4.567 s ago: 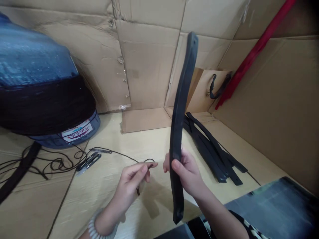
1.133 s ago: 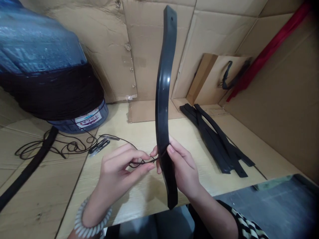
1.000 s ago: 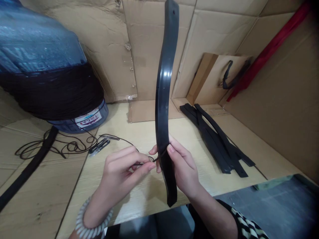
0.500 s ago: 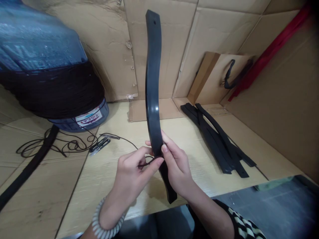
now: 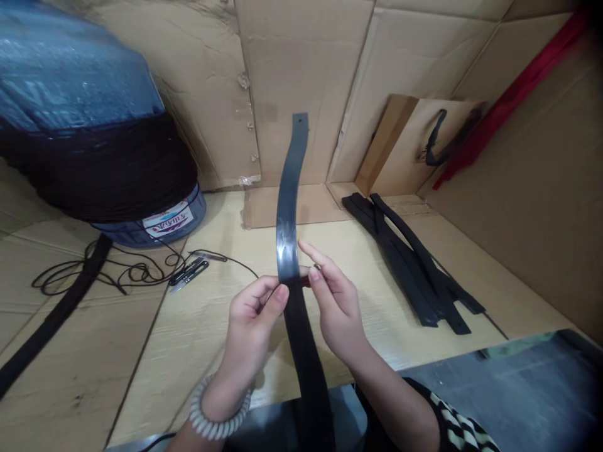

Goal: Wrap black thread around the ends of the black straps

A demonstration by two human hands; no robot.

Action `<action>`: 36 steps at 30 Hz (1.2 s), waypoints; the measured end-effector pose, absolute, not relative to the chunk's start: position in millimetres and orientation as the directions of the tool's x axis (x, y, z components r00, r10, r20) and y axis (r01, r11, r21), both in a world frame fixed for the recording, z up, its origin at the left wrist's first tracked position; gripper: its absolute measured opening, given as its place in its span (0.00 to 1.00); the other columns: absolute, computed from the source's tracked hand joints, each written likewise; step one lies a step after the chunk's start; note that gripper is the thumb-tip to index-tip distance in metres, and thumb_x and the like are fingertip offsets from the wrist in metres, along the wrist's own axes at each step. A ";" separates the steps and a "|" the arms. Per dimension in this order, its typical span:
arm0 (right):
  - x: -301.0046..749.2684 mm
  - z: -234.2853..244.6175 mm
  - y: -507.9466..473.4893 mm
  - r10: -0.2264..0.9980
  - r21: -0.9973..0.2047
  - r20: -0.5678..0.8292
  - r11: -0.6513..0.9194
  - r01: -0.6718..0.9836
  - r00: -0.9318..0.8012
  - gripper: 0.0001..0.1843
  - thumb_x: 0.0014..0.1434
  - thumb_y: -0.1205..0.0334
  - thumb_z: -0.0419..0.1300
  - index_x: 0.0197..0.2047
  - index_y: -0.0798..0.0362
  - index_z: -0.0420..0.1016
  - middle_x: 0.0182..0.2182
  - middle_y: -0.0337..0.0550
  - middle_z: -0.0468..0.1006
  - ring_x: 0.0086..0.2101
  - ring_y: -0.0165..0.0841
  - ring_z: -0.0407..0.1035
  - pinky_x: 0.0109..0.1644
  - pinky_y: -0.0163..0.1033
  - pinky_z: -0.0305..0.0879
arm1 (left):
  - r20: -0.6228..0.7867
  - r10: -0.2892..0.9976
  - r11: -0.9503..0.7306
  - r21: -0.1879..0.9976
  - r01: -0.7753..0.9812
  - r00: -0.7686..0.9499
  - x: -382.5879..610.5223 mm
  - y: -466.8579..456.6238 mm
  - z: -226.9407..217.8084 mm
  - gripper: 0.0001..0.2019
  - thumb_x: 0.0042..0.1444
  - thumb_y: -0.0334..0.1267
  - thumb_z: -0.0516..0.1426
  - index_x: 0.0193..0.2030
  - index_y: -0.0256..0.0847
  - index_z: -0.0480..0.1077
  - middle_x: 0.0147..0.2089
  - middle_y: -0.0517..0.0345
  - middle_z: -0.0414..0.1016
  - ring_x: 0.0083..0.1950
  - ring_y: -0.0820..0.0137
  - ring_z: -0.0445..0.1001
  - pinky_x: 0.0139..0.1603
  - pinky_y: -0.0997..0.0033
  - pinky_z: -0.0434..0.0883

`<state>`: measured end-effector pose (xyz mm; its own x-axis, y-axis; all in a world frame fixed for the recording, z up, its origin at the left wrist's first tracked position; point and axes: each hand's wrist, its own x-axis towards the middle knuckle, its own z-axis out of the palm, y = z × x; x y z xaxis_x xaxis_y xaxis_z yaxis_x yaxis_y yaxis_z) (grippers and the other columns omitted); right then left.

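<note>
A long curved black strip [image 5: 288, 207] with a small hole in its far end runs upright through the middle of the view. Its near end drops past the table edge. My left hand [image 5: 249, 323] is closed at the strip's left side, thumb on its face. Thin dark cord [image 5: 238, 262] leads from the left toward that hand and seems to cross the strip at the fingers. On the right side, my right hand [image 5: 340, 307] pinches the cord between thumb and fingers, with its index finger stretched out. The strip's underside is hidden.
A large blue water bottle [image 5: 80, 81] wound with dark cord stands at left. Loose cord and thread snips [image 5: 189, 274] lie beside it. Several black strips [image 5: 409, 263] are piled at right, before a paper bag [image 5: 419, 138]. Cardboard walls [image 5: 301, 63] enclose the table.
The strip's far end has dropped and its near end has come toward me past the table edge. My right hand has moved off the strip to the cord; my left thumb shifted left.
</note>
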<state>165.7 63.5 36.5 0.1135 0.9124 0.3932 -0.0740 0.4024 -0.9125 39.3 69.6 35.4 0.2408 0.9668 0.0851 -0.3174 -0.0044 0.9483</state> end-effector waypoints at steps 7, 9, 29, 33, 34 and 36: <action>163.9 37.7 66.8 0.947 -0.933 0.304 0.319 -0.169 0.106 0.16 0.67 0.60 0.53 0.57 0.48 0.67 0.40 0.41 0.79 0.39 0.26 0.74 0.44 0.33 0.72 | 0.080 0.954 0.048 0.911 -0.409 0.291 41.6 69.8 36.1 0.11 0.58 0.44 0.59 0.43 0.41 0.74 0.45 0.53 0.77 0.35 0.76 0.72 0.28 0.82 0.65; 164.1 36.3 66.9 0.949 -0.936 0.293 0.310 -0.166 0.118 0.16 0.66 0.59 0.53 0.56 0.48 0.67 0.41 0.42 0.79 0.38 0.27 0.74 0.44 0.35 0.72 | 0.102 0.942 0.050 0.900 -0.434 0.319 40.9 70.8 35.9 0.11 0.58 0.44 0.59 0.44 0.43 0.74 0.46 0.53 0.77 0.35 0.76 0.73 0.27 0.83 0.66; 160.3 40.1 66.4 0.940 -0.923 0.337 0.342 -0.178 0.059 0.07 0.61 0.64 0.60 0.44 0.52 0.71 0.35 0.40 0.80 0.35 0.26 0.76 0.38 0.31 0.72 | 0.087 0.933 0.120 0.839 -0.531 0.349 33.5 71.6 31.7 0.12 0.52 0.47 0.63 0.41 0.44 0.76 0.25 0.64 0.60 0.21 0.83 0.51 0.23 0.86 0.60; 157.2 48.3 64.8 0.902 -0.881 0.424 0.431 -0.197 0.079 0.05 0.61 0.67 0.60 0.41 0.51 0.74 0.37 0.39 0.80 0.36 0.27 0.76 0.41 0.33 0.74 | 0.087 0.905 0.196 0.784 -0.589 0.417 33.8 69.7 30.9 0.10 0.51 0.44 0.64 0.37 0.43 0.75 0.27 0.63 0.58 0.23 0.82 0.50 0.26 0.83 0.60; 156.5 50.1 64.5 0.898 -0.875 0.433 0.438 -0.206 0.071 0.05 0.61 0.67 0.60 0.41 0.51 0.74 0.37 0.39 0.80 0.33 0.26 0.76 0.38 0.33 0.74 | 0.075 0.902 0.216 0.774 -0.595 0.426 34.0 68.7 30.3 0.10 0.51 0.44 0.63 0.36 0.42 0.74 0.27 0.63 0.57 0.24 0.81 0.51 0.26 0.82 0.60; 155.2 52.8 64.1 0.898 -0.877 0.435 0.438 -0.200 0.060 0.05 0.60 0.67 0.60 0.41 0.50 0.75 0.36 0.38 0.79 0.28 0.25 0.74 0.33 0.32 0.73 | 0.060 0.901 0.241 0.754 -0.611 0.430 34.8 66.9 29.3 0.11 0.53 0.45 0.61 0.33 0.40 0.70 0.24 0.64 0.54 0.23 0.80 0.50 0.25 0.80 0.57</action>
